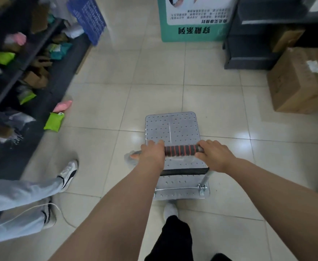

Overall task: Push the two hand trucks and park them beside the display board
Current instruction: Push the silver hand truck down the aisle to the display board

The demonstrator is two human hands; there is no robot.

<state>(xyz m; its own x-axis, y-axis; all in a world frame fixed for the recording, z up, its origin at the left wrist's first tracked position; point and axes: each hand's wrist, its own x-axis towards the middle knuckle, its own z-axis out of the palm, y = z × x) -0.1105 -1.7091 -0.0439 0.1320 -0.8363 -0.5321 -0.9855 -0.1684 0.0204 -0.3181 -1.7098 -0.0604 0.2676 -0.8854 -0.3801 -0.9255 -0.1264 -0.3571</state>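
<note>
A silver hand truck [172, 129] with a perforated metal deck stands on the tiled floor right in front of me. Its handle bar [181, 150] has a black grip with red rings. My left hand [150, 154] is closed on the bar's left end, and my right hand [213, 154] is closed on its right end. The green-and-white display board [194, 31] stands straight ahead across the floor, well beyond the deck's front edge. Only one hand truck is in view.
Dark shelves [18, 72] packed with coloured packets run along the left, with a blue crate [87, 17] leaning at the far end. Another person's leg and shoe [67, 175] stand at my left. A cardboard box [301, 80] and a dark rack [248, 46] sit at right.
</note>
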